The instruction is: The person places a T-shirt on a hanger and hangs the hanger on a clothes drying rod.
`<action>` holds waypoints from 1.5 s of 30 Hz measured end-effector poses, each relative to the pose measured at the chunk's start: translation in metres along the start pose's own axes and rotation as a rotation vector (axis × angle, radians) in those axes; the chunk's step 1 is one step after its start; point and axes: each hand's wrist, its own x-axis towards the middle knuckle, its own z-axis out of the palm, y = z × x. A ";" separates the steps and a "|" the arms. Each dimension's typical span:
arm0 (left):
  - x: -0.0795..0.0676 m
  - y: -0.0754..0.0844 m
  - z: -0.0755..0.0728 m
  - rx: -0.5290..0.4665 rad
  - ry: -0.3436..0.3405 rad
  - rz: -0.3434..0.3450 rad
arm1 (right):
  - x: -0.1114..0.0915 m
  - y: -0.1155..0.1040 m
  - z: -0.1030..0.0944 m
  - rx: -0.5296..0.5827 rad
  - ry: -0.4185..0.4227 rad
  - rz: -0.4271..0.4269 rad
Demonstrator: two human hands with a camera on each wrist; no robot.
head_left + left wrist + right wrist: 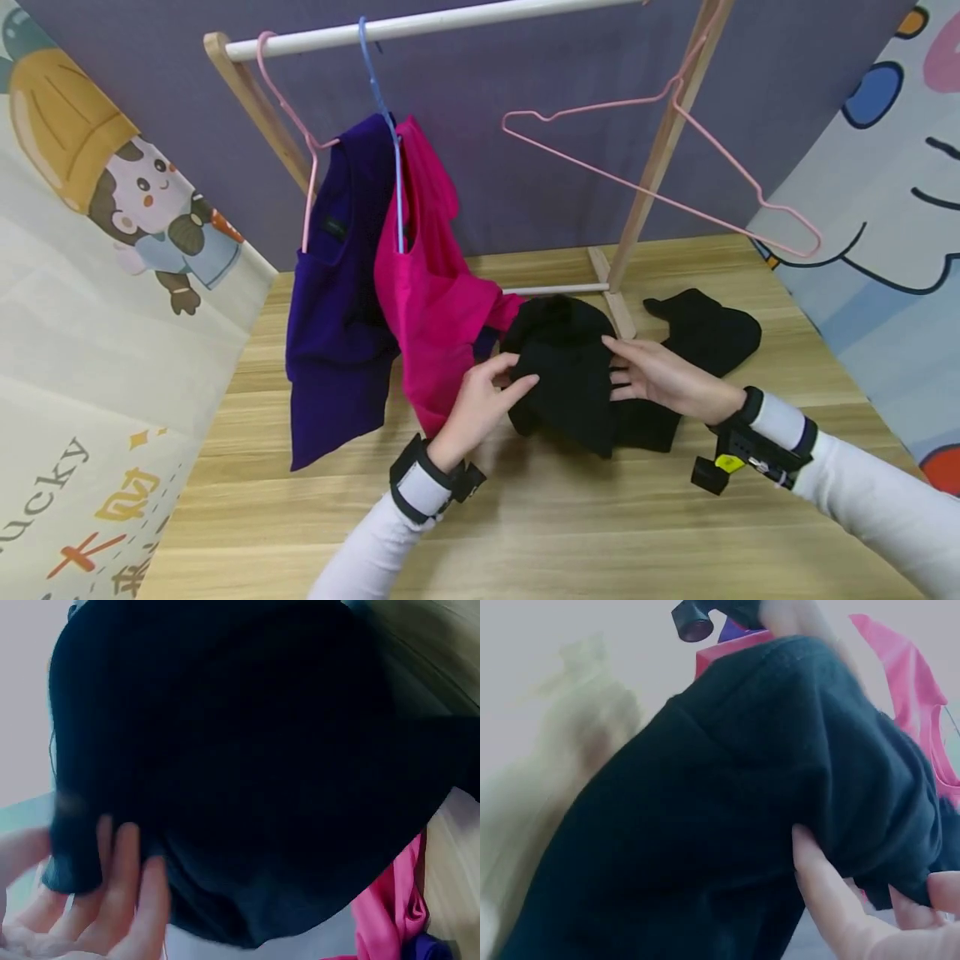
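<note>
A black garment (566,375) hangs bunched between both hands above the wooden tabletop. On its left side, my left hand (491,396) pinches an edge; in the left wrist view, a fold of the black cloth (225,750) passes between thumb and fingers. My right hand (660,375) holds the opposite edge between thumb and fingers, and the right wrist view shows the black cloth (727,795) draped beside them. More black fabric (712,333) lies on the table behind the right hand; whether it belongs to the same garment I cannot tell.
A rack with a white rail (435,22) stands at the back. From it hang a purple top (341,317) on a pink hanger, a magenta top (427,308) on a blue hanger, and a bare pink hanger (600,169) at right. Printed panels flank the table (525,533).
</note>
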 end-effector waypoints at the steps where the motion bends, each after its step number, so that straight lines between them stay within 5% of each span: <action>1: 0.000 -0.006 0.002 0.006 0.023 0.025 | 0.001 0.001 0.000 -0.009 0.005 -0.004; 4: 0.001 -0.024 0.003 0.028 0.070 0.099 | 0.001 0.004 -0.001 -0.049 0.025 -0.045; 7: 0.000 -0.039 0.002 0.099 0.098 0.251 | -0.001 0.007 -0.006 -0.100 -0.008 -0.121; 11: -0.006 -0.040 -0.001 0.238 0.107 0.446 | -0.002 0.013 -0.015 -0.233 -0.114 -0.192; 14: -0.011 -0.041 -0.001 0.305 0.081 0.522 | 0.002 0.014 -0.022 -0.417 -0.156 -0.246; 21: -0.016 -0.037 0.003 0.333 0.003 0.526 | 0.033 -0.016 -0.022 -0.783 -0.135 -0.435; 28: -0.015 -0.032 0.015 0.333 -0.041 0.569 | 0.080 -0.055 -0.010 -0.868 -0.500 -0.359; 34: -0.016 -0.025 0.027 0.350 -0.047 0.621 | 0.101 -0.058 0.007 -0.862 -0.764 -0.321; 39: -0.015 -0.021 0.028 0.344 -0.052 0.611 | 0.101 -0.050 0.016 -0.865 -0.801 -0.254; 45: -0.006 -0.016 0.022 0.317 -0.016 0.598 | 0.093 -0.038 0.018 -1.060 -0.801 -0.227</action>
